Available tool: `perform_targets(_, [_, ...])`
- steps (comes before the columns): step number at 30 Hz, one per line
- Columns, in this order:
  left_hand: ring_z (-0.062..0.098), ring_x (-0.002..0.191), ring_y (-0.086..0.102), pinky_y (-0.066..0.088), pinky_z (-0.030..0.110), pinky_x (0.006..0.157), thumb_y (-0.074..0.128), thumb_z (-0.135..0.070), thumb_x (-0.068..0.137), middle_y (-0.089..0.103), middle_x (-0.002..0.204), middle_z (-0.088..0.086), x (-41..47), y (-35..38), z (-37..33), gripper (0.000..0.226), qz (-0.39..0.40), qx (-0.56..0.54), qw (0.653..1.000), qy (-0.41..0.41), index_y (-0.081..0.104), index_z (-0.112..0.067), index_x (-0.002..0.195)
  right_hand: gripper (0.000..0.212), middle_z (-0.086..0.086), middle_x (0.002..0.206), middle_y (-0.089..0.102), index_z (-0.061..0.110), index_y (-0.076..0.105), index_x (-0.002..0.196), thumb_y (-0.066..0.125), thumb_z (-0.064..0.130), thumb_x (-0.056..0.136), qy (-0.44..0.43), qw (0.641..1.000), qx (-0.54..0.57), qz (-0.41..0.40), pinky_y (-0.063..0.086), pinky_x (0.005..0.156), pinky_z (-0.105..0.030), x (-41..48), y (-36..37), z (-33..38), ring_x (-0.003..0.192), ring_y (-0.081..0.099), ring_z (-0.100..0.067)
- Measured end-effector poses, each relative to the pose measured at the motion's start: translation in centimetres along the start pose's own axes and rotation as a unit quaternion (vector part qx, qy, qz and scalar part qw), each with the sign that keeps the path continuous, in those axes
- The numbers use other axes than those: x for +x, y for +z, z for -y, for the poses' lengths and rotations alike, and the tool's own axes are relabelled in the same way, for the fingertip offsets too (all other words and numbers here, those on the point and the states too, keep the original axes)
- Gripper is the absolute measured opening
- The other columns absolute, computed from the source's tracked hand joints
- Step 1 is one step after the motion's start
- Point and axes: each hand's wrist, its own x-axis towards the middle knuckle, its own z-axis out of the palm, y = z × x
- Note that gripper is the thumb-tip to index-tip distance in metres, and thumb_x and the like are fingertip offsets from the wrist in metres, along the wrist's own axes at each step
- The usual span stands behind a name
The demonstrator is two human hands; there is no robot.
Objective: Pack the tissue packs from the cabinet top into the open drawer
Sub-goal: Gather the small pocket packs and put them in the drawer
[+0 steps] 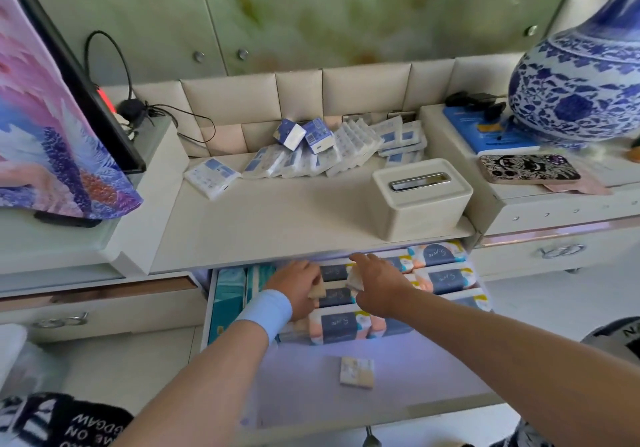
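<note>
Behind everything, cream padded wall panels [367,90] below pale marbled doors. Across the middle, a cream bench [277,218] between two raised ledges. On the left ledge, a patterned cloth [52,135] draped over a dark screen. On the right ledge, a blue-and-white vase [581,93], a blue book [485,131] and a black-patterned phone case [528,168].

Below the front edge of the bench, the drawer [346,398] pulled out, its back half filled with wrapped tissue bundles [446,280], its front part bare.

Near the front right corner of the bench, a cream tissue box [422,197]. Along the back edge, a tumbled heap of tissue packs [329,148], with a single pack [212,177] lying apart towards the back left corner.

Reaches into the drawer with both hands, over the bundles. Grips one small beige pack [317,290] in the left hand [298,290], fingers [311,275] curled round it, pale blue wristband just behind. Pinches a second pack [353,280] in the right hand [377,287].

On the bare drawer floor, a loose beige pack [357,372].
</note>
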Motion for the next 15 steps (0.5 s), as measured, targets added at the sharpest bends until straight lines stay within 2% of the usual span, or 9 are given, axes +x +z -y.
perform_targets(3, [0.021, 0.113, 0.049, 0.044, 0.031, 0.088, 0.062, -0.023, 0.089, 0.048, 0.125, -0.001, -1.2, 0.5, 3.0, 0.027, 0.009, -0.022, 0.999, -0.044, 0.052, -0.021, 0.114, 0.076, -0.003, 0.141, 0.047, 0.027, 0.031, 0.145, 0.068, 0.024, 0.08, -0.048, 0.999, -0.006, 0.012, 0.046, 0.098, -0.038, 0.5, 0.5, 2.4, 0.123, 0.048, -0.026])
perform_targets(6, [0.024, 0.107, 0.052, 0.046, 0.034, 0.087, 0.062, -0.017, 0.088, 0.048, 0.125, 0.002, -1.8, 1.1, 4.5, 0.028, 0.018, -0.01, 0.999, -0.045, 0.053, -0.018, 0.114, 0.068, -0.003, 0.131, 0.055, 0.026, 0.036, 0.138, 0.067, 0.024, 0.078, -0.091, 0.995, -0.021, 0.036, 0.049, 0.088, -0.037, 0.9, 1.3, 4.8, 0.112, 0.054, -0.025])
perform_targets(9, [0.024, 0.108, 0.052, 0.045, 0.034, 0.086, 0.063, -0.02, 0.088, 0.049, 0.12, 0.001, -1.6, 1.0, 4.7, 0.025, 0.001, -0.003, 0.999, -0.042, 0.055, -0.018, 0.112, 0.057, -0.006, 0.119, 0.057, 0.02, 0.041, 0.129, 0.066, 0.021, 0.078, -0.129, 0.988, -0.028, 0.075, 0.047, 0.081, -0.034, 1.1, 2.1, 6.4, 0.101, 0.052, -0.023])
perform_targets(11, [0.024, 0.114, 0.05, 0.045, 0.035, 0.09, 0.061, -0.013, 0.087, 0.052, 0.121, 0.0, -1.2, 0.8, 4.8, 0.023, 0.001, 0.014, 0.999, -0.033, 0.058, -0.019, 0.109, 0.047, -0.006, 0.116, 0.057, 0.017, 0.046, 0.122, 0.066, 0.018, 0.079, -0.153, 0.984, -0.024, 0.089, 0.043, 0.077, -0.03, 1.2, 2.7, 7.1, 0.093, 0.048, -0.019])
perform_targets(13, [0.024, 0.123, 0.045, 0.041, 0.037, 0.098, 0.057, -0.004, 0.084, 0.052, 0.128, 0.0, -0.7, 0.9, 5.1, 0.032, 0.013, 0.043, 0.999, -0.015, 0.062, -0.02, 0.111, 0.041, -0.005, 0.116, 0.058, 0.016, 0.051, 0.118, 0.066, 0.016, 0.08, -0.172, 0.98, -0.021, 0.095, 0.044, 0.079, -0.031, 1.3, 3.2, 7.7, 0.093, 0.049, -0.019])
perform_targets(15, [0.023, 0.128, 0.039, 0.035, 0.037, 0.104, 0.059, -0.005, 0.083, 0.047, 0.135, -0.002, -0.5, 0.8, 5.7, 0.039, 0.01, 0.071, 0.997, -0.004, 0.064, -0.026, 0.116, 0.039, -0.006, 0.12, 0.058, 0.015, 0.054, 0.119, 0.064, 0.014, 0.082, -0.186, 0.977, -0.022, 0.098, 0.047, 0.085, -0.033, 1.5, 3.8, 8.1, 0.101, 0.054, -0.024])
